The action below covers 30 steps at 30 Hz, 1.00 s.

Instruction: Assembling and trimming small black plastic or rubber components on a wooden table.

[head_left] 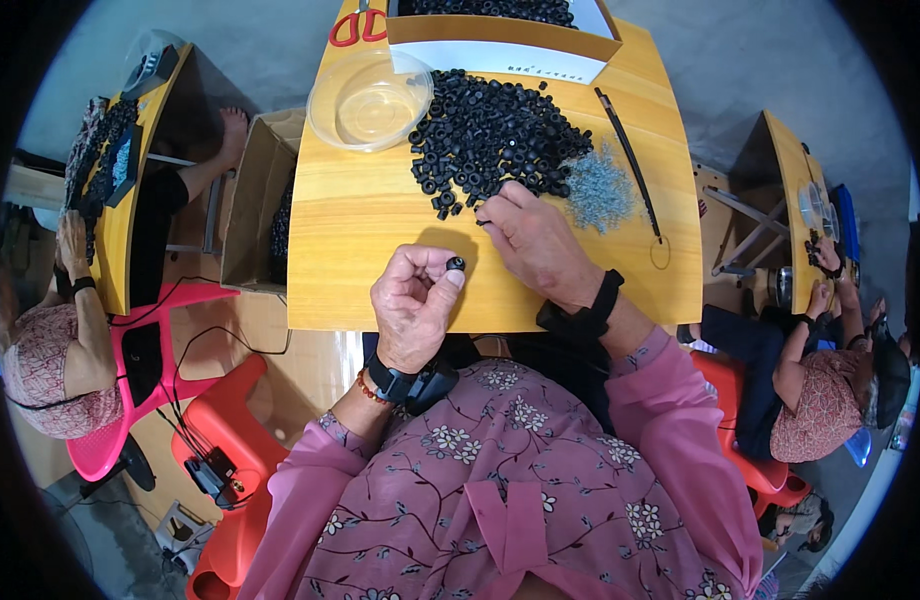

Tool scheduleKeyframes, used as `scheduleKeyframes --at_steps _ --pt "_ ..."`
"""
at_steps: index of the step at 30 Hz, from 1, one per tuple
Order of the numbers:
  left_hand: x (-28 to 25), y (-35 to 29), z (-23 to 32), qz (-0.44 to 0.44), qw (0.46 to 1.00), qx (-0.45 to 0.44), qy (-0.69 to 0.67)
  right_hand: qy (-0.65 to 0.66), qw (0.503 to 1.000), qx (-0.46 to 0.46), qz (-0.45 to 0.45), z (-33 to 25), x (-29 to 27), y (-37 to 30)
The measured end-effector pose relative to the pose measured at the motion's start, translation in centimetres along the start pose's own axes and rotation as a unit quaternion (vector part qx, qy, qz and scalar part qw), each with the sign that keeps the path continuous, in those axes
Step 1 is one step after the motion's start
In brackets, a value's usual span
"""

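Observation:
Between the thumb and forefinger of my left hand [414, 300] is a small black cap-like part [456, 264], its round hollow end facing up. My right hand [535, 245] hovers over the near edge of a big heap of similar black parts [490, 130]. Its fingers are pinched together, with a dark bit showing at the tips that is too small to name. To the right of the heap lies a pile of tiny pale blue-grey pieces [602, 190].
A clear round plastic tub [370, 105] stands left of the heap. Behind are red-handled scissors [358, 27] and a box [500, 50] of black parts. A thin black rod [630, 155] lies at right. Other people work at side tables.

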<state>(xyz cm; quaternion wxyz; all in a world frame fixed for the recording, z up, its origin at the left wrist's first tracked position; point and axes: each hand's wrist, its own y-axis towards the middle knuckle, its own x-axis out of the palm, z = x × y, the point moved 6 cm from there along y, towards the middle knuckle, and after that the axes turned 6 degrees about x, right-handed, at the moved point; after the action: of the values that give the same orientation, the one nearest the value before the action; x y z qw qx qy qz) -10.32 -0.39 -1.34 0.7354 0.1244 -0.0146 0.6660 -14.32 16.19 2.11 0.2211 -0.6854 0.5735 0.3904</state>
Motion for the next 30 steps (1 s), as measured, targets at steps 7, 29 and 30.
scheduleKeyframes --at_steps 7,29,30 --pt "0.1 0.0 0.0 0.006 1.000 -0.006 -0.016 -0.009 1.000 0.006 0.002 -0.1 -0.1 -0.1" --pt "1.6 0.2 0.5 -0.031 0.995 -0.034 -0.084 0.383 0.921 0.070 0.017 -1.3 -1.6 -4.1" --pt "1.9 0.1 0.4 -0.032 0.993 -0.039 -0.103 0.427 0.901 0.078 0.015 -1.2 -1.7 -4.2"
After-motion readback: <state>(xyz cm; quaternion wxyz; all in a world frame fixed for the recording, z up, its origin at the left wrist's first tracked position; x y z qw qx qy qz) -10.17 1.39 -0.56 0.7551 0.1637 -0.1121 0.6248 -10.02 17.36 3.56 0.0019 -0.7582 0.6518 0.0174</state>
